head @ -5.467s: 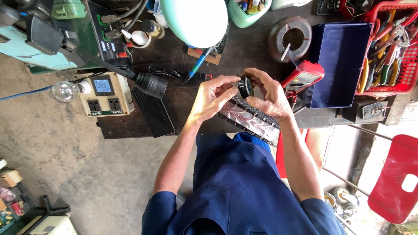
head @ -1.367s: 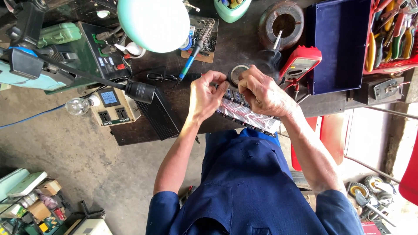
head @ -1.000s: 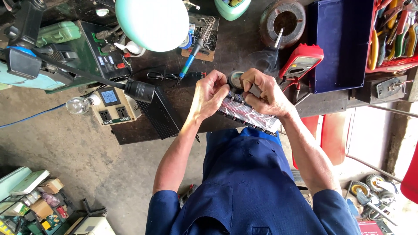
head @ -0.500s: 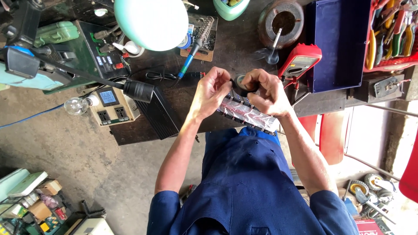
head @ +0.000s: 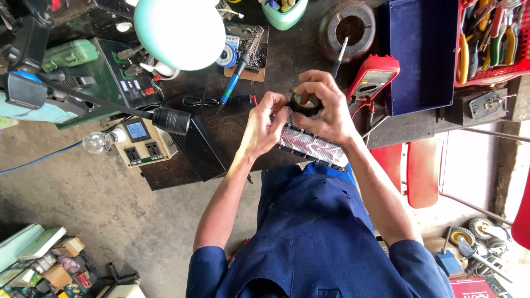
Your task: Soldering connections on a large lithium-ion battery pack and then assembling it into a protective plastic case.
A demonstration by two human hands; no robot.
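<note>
Black tape roll (head: 305, 105) is being gripped in the closed right hand (head: 326, 107), thumb and fingers curled around its rim, directly above the far edge of the flat silver-wrapped pack (head: 312, 146). The left hand (head: 265, 126) is closing its fingertips on the near-left end of the pack, apparently pinching the tape's free end against it, though the contact point is hidden by the fingers. The pack is lying on the dark workbench (head: 232, 127) just below both hands, tilted, with its right end under the right wrist.

For a clean result at this step, judged from the grip:
- The left fingertips should be pressing the tape end flat while the right hand is pulling the roll taut.
- The roll should be running parallel to the pack's long edge, so that the tape is not creasing.
- The pack should be resting on the bench, not lifted.

Packages and labels:
- Right of the right hand, a red multimeter (head: 372, 77) is lying with its grey display facing up.
- Further right, an empty blue tray (head: 422, 55) is standing open.
- Left of the left hand, a beige socket box (head: 141, 142) is showing a small blue screen.
- Beyond the left hand, a blue-handled soldering iron (head: 234, 74) is resting on its stand.
</note>
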